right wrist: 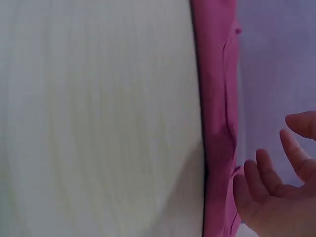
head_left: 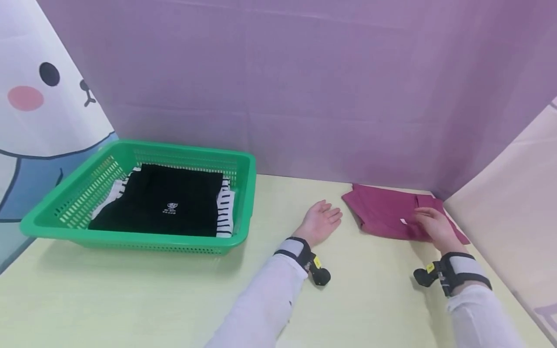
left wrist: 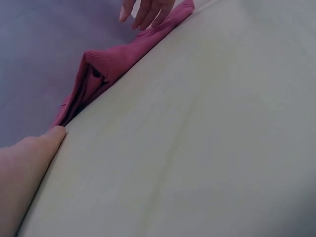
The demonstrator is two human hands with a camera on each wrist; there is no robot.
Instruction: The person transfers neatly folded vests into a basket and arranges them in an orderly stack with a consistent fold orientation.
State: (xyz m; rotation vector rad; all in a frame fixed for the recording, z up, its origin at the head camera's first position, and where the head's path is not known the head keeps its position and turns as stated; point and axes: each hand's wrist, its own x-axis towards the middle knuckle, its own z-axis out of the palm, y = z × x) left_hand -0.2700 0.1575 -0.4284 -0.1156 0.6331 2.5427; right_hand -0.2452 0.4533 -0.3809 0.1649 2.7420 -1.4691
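A folded maroon garment with a small white tag lies on the table at the back right. My right hand hovers over its right part, the fingers loosely bent with nothing between them; the right wrist view shows this hand beside the garment's folded edge. My left hand is held just left of the garment, palm turned up and fingers loosely extended, holding nothing. In the left wrist view, the garment's near end shows a ribbed edge and its stacked layers, beyond my left thumb.
A green plastic basket stands on the left of the table. Inside lie a folded black garment with a white print and striped white clothing under it. A purple cloth wall closes the back; a pale wall borders the right.
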